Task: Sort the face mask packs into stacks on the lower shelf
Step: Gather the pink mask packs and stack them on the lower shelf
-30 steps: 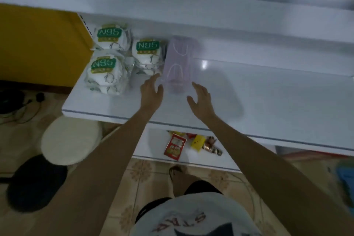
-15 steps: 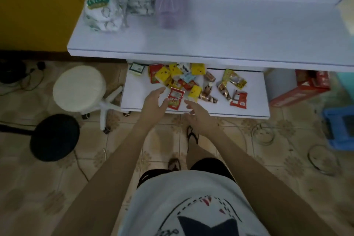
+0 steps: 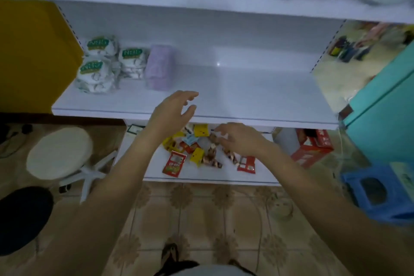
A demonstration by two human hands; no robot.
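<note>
On the shelf [image 3: 235,96], mask packs [image 3: 95,74], stacked left

You held your left hand [image 3: 172,112] open and empty over the front edge of the lower shelf [image 3: 246,101]. Your right hand [image 3: 237,139] hung loose-fingered above the snack packets [image 3: 195,152] one level down. White N95 packs [image 3: 96,74] sat stacked at the shelf's left end, with the purple pack [image 3: 159,70] just beside them.

Glossy white shelf [image 3: 246,96]; mask packs [image 3: 96,74] in shiny clear plastic; glazed floor tiles [image 3: 201,219].
</note>
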